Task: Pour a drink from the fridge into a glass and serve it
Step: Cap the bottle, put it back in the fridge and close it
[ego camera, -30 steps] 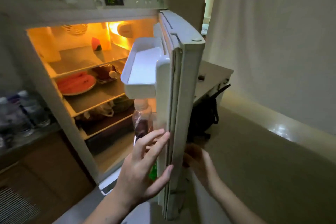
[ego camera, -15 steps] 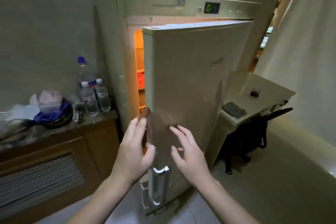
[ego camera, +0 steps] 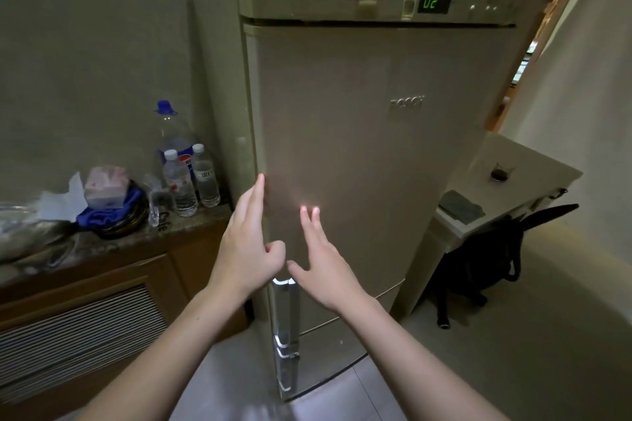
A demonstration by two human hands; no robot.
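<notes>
Counter [ego camera: 143, 236] with bottles [ego camera: 191, 178] left of fridge [ego camera: 359, 147], table [ego camera: 533, 181] right.

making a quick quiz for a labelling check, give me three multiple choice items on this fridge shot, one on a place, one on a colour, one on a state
1. Where is the glass with the dark drink?
A. on the white table right of the fridge
B. on the stone counter
C. on top of the fridge

2. What colour is the big bottle's cap?
A. red
B. blue
C. green

3. The upper fridge door is:
A. wide open
B. half open
C. shut

Key: 1 A, it stands on the white table; 2 B, the cap is blue; 3 C, no interior shows, and the left hand and right hand are spread open at it.
</notes>
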